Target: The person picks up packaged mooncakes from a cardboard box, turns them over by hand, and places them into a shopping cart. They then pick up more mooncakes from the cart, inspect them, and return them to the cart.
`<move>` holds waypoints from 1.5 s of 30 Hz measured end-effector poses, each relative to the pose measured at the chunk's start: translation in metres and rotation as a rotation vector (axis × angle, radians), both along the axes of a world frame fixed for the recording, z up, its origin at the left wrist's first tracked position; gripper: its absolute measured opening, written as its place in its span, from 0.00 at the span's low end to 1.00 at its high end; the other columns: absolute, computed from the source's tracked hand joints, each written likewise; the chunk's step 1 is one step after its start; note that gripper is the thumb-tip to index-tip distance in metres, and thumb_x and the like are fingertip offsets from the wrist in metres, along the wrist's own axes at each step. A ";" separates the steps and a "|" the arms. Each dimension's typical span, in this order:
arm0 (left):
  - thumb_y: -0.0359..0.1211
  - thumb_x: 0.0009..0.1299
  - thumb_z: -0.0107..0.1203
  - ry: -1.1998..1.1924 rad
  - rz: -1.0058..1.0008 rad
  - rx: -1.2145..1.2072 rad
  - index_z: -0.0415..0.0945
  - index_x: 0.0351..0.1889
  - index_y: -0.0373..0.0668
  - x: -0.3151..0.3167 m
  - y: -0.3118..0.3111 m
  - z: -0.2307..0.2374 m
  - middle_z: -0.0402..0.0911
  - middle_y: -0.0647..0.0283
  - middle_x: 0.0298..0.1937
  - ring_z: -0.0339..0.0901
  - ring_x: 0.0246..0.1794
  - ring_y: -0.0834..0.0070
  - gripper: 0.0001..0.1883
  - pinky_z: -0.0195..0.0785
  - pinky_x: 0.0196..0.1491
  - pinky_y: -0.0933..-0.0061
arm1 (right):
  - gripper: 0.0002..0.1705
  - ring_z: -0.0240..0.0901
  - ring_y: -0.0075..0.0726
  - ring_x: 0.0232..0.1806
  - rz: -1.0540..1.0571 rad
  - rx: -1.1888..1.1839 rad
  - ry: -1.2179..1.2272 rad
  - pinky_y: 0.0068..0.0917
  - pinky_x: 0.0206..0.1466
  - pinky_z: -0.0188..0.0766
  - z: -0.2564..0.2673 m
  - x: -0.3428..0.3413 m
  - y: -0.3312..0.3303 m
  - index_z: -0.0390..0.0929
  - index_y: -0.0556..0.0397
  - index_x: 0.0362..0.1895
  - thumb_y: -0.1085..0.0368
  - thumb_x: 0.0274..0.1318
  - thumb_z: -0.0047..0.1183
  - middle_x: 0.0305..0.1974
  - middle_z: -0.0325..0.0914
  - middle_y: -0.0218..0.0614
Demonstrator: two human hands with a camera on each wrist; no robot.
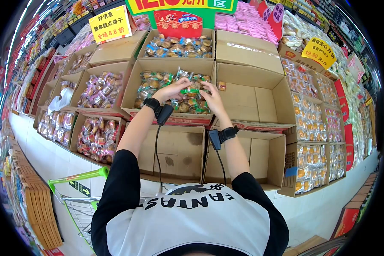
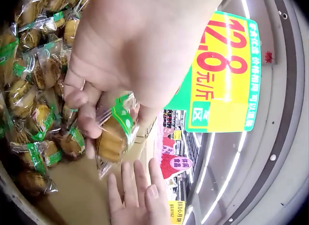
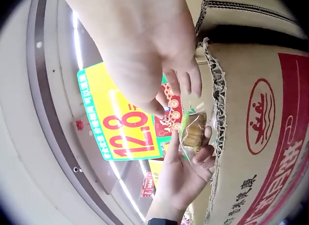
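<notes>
In the left wrist view a clear packet with a green band and a brown pastry inside (image 2: 113, 133) is pinched between the thumb and fingers of my left hand (image 2: 125, 56). The right wrist view shows the same packet (image 3: 194, 130) in my left hand (image 3: 181, 179). My right hand (image 3: 145, 51) is beside it, fingers extended and apart from the packet. In the head view both hands, left (image 1: 173, 90) and right (image 1: 213, 100), are over a carton of similar packets (image 1: 151, 83).
Right of that carton stands another carton (image 1: 254, 102) with one small packet (image 1: 222, 85) in its corner. Two cartons (image 1: 170, 149) are in front. A green-handled cart (image 1: 79, 177) is at the lower left; price signs (image 1: 111, 25) stand behind.
</notes>
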State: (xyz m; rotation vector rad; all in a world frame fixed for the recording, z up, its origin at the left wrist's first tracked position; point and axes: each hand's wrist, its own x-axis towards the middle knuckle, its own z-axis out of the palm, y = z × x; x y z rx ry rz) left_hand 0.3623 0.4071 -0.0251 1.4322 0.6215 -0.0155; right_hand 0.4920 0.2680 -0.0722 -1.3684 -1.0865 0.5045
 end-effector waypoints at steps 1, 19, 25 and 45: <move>0.45 0.65 0.42 -0.030 -0.070 -0.017 0.58 0.40 0.50 0.000 -0.001 0.000 0.60 0.70 0.40 0.68 0.28 0.80 0.13 0.64 0.30 0.83 | 0.20 0.67 0.33 0.44 -0.039 0.014 0.019 0.24 0.45 0.64 0.002 -0.002 0.000 0.65 0.58 0.46 0.65 0.48 0.50 0.45 0.67 0.40; 0.42 0.64 0.40 0.295 -0.205 0.870 0.69 0.38 0.38 -0.009 0.072 -0.088 0.73 0.60 0.30 0.71 0.26 0.75 0.17 0.66 0.26 0.72 | 0.16 0.68 0.24 0.38 0.239 0.010 0.332 0.20 0.43 0.64 0.012 0.002 -0.009 0.68 0.56 0.42 0.69 0.46 0.52 0.37 0.72 0.34; 0.42 0.60 0.43 0.360 -0.209 0.739 0.72 0.28 0.35 -0.019 0.043 -0.057 0.74 0.56 0.26 0.71 0.26 0.70 0.17 0.67 0.28 0.70 | 0.16 0.66 0.23 0.43 0.215 0.033 0.395 0.20 0.48 0.61 0.014 0.005 -0.015 0.68 0.56 0.43 0.67 0.48 0.51 0.39 0.70 0.31; 0.19 0.53 0.40 0.266 -0.069 0.635 0.77 0.33 0.39 -0.021 0.037 -0.054 0.76 0.56 0.34 0.75 0.32 0.70 0.15 0.68 0.30 0.72 | 0.16 0.66 0.24 0.43 0.173 0.038 0.417 0.21 0.48 0.61 0.015 0.003 -0.016 0.69 0.55 0.43 0.66 0.47 0.52 0.39 0.71 0.31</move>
